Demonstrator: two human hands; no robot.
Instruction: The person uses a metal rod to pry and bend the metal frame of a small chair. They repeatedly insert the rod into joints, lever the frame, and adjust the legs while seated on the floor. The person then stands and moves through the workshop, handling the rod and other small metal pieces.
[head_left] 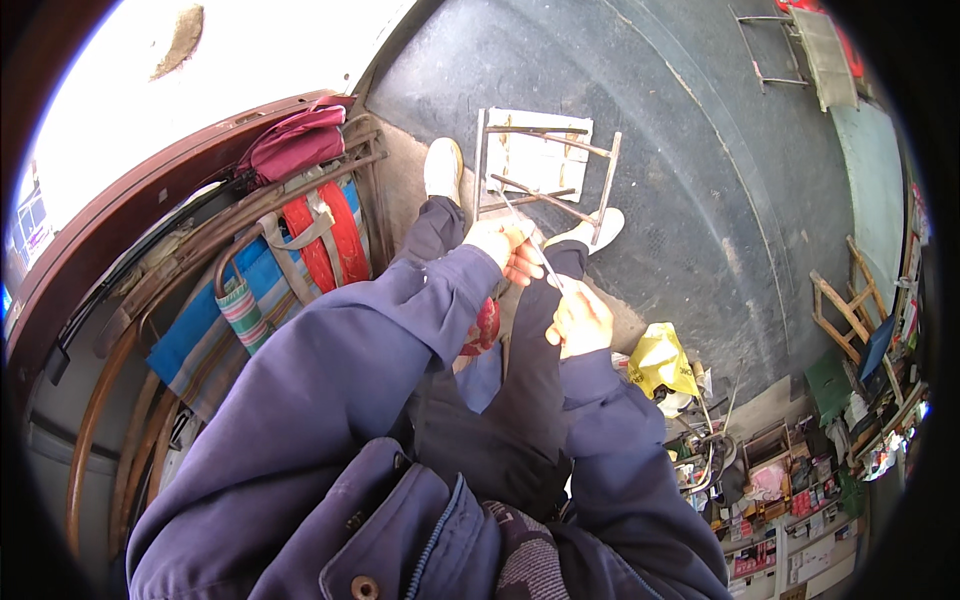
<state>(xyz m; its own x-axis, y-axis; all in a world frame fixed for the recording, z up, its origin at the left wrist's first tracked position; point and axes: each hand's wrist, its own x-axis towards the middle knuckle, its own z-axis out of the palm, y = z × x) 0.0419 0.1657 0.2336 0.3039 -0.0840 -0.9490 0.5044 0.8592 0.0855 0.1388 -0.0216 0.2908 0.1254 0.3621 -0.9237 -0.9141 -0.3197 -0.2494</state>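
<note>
A thin, pale, slender strip (545, 262) runs slantwise between my two hands; its exact kind is too small to make out. My left hand (503, 248) is closed, with curled fingers at the strip's upper part. Lower and to the right, my right hand (582, 322) pinches the strip's lower end. Beyond my hands, a small stool (548, 160) with a worn pale seat and thin legs lies tipped over on the floor, close to my feet. A red patterned thing (483, 330) shows partly below my left hand, between my legs.
Along the left stands a chair with wooden arms and a blue striped cloth (205, 335), with a dark red bag (295, 145) on top. A yellow plastic bag (662, 362) sits right of my right hand. Shelves of small goods (790, 500) and a wooden frame (840, 315) line the right.
</note>
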